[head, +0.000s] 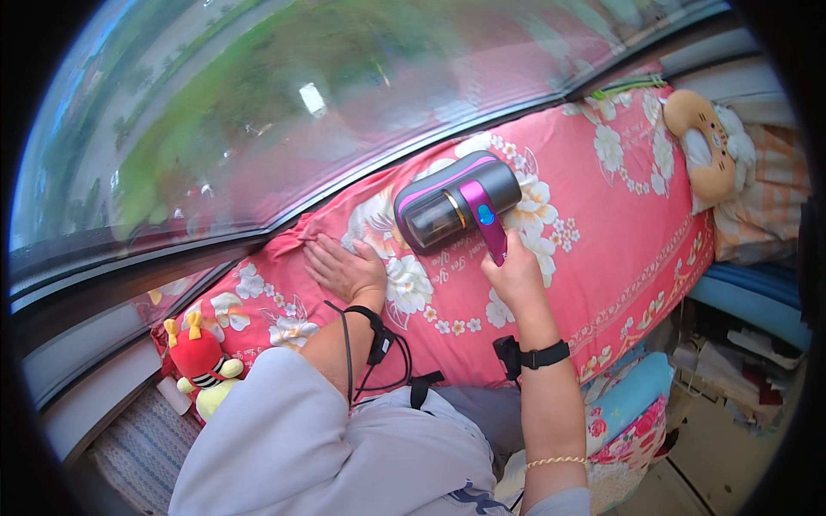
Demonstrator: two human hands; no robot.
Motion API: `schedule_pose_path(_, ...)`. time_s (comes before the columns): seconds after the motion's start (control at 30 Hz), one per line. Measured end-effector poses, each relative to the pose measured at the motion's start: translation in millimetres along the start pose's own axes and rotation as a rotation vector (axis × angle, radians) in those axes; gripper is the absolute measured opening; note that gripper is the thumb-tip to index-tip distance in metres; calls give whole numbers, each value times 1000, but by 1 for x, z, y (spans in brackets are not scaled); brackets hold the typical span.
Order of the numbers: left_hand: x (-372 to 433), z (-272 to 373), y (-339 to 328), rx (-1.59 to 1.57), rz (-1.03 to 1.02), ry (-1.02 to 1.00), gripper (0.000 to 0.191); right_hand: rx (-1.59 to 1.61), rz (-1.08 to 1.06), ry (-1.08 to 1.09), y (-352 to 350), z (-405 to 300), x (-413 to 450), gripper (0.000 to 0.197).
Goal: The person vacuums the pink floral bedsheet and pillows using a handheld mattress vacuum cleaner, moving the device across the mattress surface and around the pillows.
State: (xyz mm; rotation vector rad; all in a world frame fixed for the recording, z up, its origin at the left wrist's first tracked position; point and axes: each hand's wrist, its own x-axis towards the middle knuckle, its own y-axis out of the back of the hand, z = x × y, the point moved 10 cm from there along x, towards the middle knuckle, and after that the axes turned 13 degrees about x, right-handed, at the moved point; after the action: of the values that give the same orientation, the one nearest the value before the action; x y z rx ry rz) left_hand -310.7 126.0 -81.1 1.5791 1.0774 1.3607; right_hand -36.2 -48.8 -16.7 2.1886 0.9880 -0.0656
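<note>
A handheld mattress vacuum cleaner (457, 201), grey and magenta with a clear dust cup, sits on a pink floral bed sheet (600, 258). My right hand (518, 267) is wrapped around its magenta handle, below a lit blue panel. To the left, my left hand (348, 267) lies flat on the sheet, palm down, fingers stretched toward the window side. The cloth is bunched into folds just beyond those fingertips. The vacuum's underside is hidden.
A large window (271, 129) borders the sheet's far side. A red plush toy (197, 355) sits at left, and a tan neck pillow (706, 148) lies at the far right. Folded bedding (629, 400) and a cluttered shelf (748, 355) stand at lower right. Black cables (408, 361) hang from my left wrist.
</note>
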Motion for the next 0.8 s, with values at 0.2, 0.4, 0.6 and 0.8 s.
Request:
schedule_pose_path(0.2,1,-3,-3,-15,-52,9,75,89,29,69,-36,-28,28,30)
schedule_pose_path(0.4,3,-2,-3,-19,-76,-4,75,-55,-117,14,-36,-62,36,31)
schedule_pose_path(0.6,1,-2,-3,-23,-62,2,73,-3,-171,-9,-56,-81,25,33)
schedule_pose_path(0.8,-2,-1,-10,-20,-74,8,72,26,-194,-23,-88,-92,0,36)
